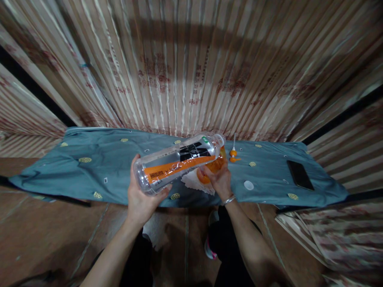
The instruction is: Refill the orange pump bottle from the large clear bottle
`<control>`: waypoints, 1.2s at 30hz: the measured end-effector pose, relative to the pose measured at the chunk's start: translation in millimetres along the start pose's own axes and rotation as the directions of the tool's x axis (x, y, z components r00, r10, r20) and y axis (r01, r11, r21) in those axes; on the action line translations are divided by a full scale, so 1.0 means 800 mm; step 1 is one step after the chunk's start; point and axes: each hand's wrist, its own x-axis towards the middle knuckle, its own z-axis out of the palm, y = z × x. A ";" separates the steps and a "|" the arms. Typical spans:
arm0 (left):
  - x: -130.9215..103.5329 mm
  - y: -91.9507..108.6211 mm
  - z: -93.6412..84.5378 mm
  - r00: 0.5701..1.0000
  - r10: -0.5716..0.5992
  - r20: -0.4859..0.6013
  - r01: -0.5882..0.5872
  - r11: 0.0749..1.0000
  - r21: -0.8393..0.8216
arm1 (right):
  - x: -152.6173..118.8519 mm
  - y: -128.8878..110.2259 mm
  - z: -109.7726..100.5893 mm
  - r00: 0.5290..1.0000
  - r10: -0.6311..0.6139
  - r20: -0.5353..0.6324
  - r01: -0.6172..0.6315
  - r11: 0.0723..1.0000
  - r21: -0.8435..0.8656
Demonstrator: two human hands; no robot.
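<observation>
Fingers of the left hand clamp a big, orange-labelled clear plastic bottle, tilted above the blue-clothed desk; right hand grips the translucent orange bottle. I'd line their mouths up gently.

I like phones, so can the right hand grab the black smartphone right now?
Probably not: the right hand is busy gripping the orange bottle. If freed, its way to the black smartphone looks open, with just a flat white cap between.
</observation>
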 end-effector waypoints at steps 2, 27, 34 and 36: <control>0.001 -0.001 -0.002 1.000 0.015 0.010 -0.015 1.000 0.008 | 0.000 0.000 0.000 1.000 -0.007 -0.003 0.007 1.000 0.000; 0.000 0.000 0.004 1.000 0.026 0.017 -0.025 1.000 -0.014 | 0.004 0.015 0.009 0.998 -0.015 -0.056 0.017 0.999 0.037; 0.000 0.001 0.006 1.000 0.008 -0.013 -0.008 0.999 -0.038 | 0.004 0.014 0.009 0.998 -0.033 -0.062 0.036 0.998 0.061; -0.001 0.002 0.006 1.000 0.001 0.016 0.000 0.999 -0.052 | 0.003 0.014 0.009 0.998 -0.023 -0.057 0.027 0.997 0.070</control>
